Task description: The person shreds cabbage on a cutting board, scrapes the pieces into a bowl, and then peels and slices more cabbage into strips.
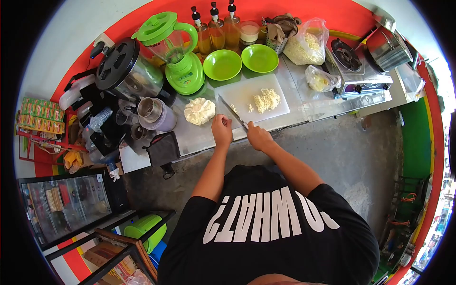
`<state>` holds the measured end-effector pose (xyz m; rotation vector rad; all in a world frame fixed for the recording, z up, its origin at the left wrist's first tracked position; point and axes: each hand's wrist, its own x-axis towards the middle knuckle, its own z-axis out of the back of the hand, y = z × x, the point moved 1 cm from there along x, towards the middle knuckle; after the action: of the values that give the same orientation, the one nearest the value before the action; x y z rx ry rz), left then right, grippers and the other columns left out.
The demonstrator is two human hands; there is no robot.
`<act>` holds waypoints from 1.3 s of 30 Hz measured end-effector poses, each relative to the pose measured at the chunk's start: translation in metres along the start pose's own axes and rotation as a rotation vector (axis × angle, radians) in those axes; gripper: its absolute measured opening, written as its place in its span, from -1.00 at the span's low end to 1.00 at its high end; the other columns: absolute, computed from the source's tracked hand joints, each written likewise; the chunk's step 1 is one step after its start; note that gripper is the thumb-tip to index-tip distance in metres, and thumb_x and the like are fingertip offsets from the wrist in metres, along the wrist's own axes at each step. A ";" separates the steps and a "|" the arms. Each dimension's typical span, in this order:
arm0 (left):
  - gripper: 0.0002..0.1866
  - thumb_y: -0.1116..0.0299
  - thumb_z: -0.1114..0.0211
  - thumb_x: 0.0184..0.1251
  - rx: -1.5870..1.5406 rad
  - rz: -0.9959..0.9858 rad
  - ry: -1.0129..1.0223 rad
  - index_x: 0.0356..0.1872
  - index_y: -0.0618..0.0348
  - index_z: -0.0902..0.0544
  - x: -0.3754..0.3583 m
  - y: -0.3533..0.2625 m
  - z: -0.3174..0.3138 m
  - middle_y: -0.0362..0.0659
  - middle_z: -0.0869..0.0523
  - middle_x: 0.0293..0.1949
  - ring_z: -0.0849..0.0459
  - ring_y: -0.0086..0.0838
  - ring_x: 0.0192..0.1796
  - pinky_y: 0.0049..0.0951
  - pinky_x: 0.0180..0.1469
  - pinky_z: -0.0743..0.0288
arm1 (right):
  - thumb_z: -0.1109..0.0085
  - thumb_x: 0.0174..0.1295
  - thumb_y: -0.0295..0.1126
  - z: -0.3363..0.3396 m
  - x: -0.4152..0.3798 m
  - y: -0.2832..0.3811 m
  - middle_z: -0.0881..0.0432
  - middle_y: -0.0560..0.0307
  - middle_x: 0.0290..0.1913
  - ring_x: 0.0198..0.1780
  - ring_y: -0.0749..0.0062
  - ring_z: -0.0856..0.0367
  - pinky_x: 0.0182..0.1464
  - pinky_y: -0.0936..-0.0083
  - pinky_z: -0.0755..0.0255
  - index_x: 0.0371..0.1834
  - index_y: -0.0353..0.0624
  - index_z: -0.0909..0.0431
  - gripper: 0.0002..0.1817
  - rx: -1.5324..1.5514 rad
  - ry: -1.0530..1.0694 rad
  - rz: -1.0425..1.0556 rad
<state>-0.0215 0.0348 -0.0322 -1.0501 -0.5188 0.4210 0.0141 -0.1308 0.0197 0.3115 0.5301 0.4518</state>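
My right hand (259, 136) grips the handle of a kitchen knife (231, 109). The knife's long blade lies slantwise over the left part of a white cutting board (282, 89). Finely chopped pale food (267, 100) is heaped on the board's right half, with small bits near the blade. My left hand (222, 129) is at the board's lower left corner, its fingers curled together; whether anything is between them I cannot make out. Just left of the board sits a pale, layered, cabbage-like mass (200, 111) on the metal counter (199, 138).
Behind the board stand two green bowls (223, 65), a green blender (184, 71) and pump bottles (216, 33). To the right are a bag of pale shreds (306, 45), a smaller bag (321, 79) and a gas stove (363, 78). Jars and a black-lidded container (124, 66) crowd the left.
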 end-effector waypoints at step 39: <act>-0.53 0.51 -0.40 0.23 0.256 0.108 -0.025 0.19 0.30 -0.55 -0.008 0.008 0.002 0.00 -0.64 0.02 -0.64 -0.13 0.09 -0.20 0.18 -0.53 | -0.03 0.51 -0.21 0.013 -0.013 -0.062 -0.71 -0.38 -0.27 -0.18 -0.47 -0.67 -0.07 -0.27 -0.48 0.12 -0.19 -0.33 -0.68 0.140 -0.193 -0.080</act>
<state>-0.0297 0.0355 -0.0405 -0.8291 -0.4189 0.5807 0.0318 -0.1927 0.0116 0.4616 0.3843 0.3041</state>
